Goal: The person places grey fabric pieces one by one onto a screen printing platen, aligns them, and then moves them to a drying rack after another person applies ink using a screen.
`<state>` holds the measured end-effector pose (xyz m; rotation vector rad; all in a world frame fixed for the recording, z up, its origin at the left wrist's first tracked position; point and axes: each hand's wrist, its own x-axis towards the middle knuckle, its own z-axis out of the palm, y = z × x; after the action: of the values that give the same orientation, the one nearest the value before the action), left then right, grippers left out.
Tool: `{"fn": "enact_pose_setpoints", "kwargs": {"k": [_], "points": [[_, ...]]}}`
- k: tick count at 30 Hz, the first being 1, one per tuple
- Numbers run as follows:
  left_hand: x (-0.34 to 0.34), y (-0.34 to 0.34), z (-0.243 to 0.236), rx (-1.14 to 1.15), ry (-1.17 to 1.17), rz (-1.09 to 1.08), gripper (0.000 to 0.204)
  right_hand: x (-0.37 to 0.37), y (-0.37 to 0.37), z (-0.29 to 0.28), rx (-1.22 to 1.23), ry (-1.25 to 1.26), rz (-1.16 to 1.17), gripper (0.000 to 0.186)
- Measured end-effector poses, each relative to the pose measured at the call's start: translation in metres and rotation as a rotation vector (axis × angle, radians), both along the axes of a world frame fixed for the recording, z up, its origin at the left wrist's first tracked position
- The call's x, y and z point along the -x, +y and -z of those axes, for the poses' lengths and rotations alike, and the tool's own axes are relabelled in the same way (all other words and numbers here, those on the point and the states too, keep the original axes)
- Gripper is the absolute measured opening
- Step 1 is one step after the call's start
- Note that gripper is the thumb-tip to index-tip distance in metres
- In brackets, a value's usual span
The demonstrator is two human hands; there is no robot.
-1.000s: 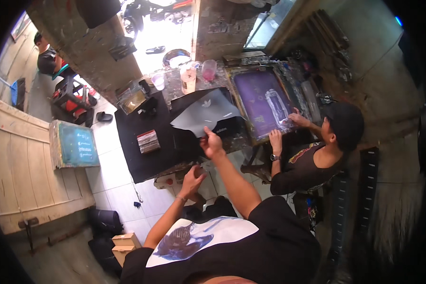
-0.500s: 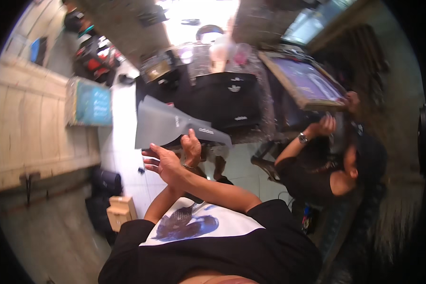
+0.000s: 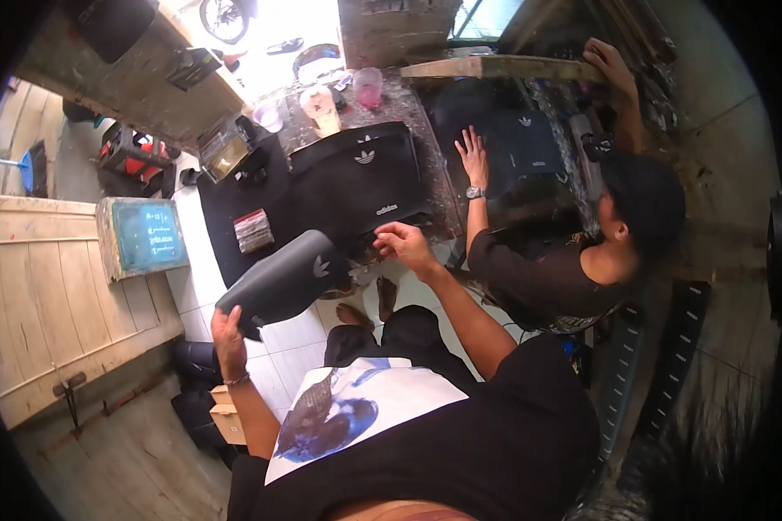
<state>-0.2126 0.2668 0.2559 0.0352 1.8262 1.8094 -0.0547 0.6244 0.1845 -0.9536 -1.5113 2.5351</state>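
Observation:
My left hand (image 3: 228, 339) grips the lower left end of a thin, flexible black sheet (image 3: 278, 282) with a pale printed emblem. The sheet is curved and held in the air in front of the table's near edge. My right hand (image 3: 408, 249) is beyond the sheet's other end, apart from it, with fingers half bent, thumb and forefinger parted and nothing seen between them. Just past it, dark sheets with white prints (image 3: 356, 178) lie on the table.
A co-worker at the right rests one hand (image 3: 473, 161) by a printed dark panel (image 3: 526, 143) and holds up a wooden frame (image 3: 495, 68). Plastic cups (image 3: 367, 87) stand at the back. A blue-green framed screen (image 3: 148, 236) rests by wooden boards at the left.
My hands, crossed before, have moved apart, and the sheet has turned from its greyish face to its black face. The co-worker's frame has swung up, baring the panel beneath. My view has shifted right.

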Motion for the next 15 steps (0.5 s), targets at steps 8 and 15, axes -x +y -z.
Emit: {"fn": "enact_pose_setpoints", "kwargs": {"k": [8,15], "points": [[0.001,-0.024,0.005,-0.007,0.075,-0.113,0.020,-0.048,-0.008,0.027,-0.181,-0.095,-0.068,0.017],[-0.023,-0.028,-0.007,0.083,0.101,-0.358,0.021,0.036,0.015,-0.043,-0.091,0.215,-0.125,0.017]]}}
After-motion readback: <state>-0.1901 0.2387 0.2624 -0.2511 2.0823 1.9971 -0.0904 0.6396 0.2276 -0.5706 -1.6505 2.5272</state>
